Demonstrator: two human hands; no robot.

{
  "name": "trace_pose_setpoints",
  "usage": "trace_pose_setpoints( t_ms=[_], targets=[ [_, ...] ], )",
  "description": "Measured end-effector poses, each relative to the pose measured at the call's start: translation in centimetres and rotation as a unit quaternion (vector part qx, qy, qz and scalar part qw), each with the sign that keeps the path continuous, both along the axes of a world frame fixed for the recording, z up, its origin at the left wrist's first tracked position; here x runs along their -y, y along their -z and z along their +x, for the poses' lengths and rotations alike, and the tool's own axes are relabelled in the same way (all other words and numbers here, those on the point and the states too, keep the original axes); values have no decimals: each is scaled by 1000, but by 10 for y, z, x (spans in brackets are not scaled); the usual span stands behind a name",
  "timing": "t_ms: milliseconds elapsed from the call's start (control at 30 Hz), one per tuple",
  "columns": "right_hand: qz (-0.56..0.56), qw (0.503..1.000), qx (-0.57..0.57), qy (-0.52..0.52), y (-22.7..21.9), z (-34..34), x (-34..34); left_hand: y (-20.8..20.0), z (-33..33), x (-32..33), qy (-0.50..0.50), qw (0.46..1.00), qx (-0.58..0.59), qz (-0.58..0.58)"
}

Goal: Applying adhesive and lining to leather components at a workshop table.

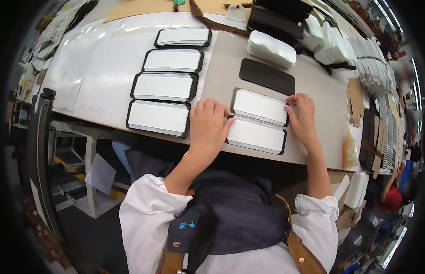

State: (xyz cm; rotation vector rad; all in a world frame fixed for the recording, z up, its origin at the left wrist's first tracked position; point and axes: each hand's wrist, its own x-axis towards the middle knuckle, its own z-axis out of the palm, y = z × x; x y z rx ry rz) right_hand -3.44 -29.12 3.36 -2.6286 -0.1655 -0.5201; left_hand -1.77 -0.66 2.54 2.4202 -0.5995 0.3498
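On the work table lie two black-edged panels with white rectangular sheets on top, one above the other. The upper white-topped panel (259,106) is between my hands. My left hand (207,125) grips its left end with thumb and fingertips, close to the lower white-topped panel (253,133). At the right end, my right hand (304,118) has bent fingers and a thumb at the edge and corner. A bare black panel (267,76) lies just beyond. Left of my hands, several similar white-topped panels (159,118) form a column.
A stack of white sheets (272,48) stands behind the black panel, with dark pieces (276,23) piled farther back. White bundles (370,64) crowd the right side. A bottle of yellowish liquid (350,150) stands at the right table edge. Metal framing (91,160) is below left.
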Motion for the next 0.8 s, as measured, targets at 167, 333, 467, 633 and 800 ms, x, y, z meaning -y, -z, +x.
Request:
trace_pose_setpoints(
  t_ms=[167, 333, 467, 633, 800],
  targets=[
    [-24, 1000, -10, -4, 15, 13, 7, 3, 5, 2, -15, 1000, 10, 3],
    [335, 937, -89, 39, 13, 7, 9, -16, -1, 4, 41, 958, -214, -187],
    [401, 902, -159, 3, -3, 4, -3, -9, -9, 0, 99, 935, -249, -231],
    [378, 904, -192, 46, -16, 4, 6, -38, -10, -46, 55, 922, -212, -320],
    [459, 864, -199, 50, -16, 7, 8, -42, 0, -122, -55, 895, -156, -413]
  ],
)
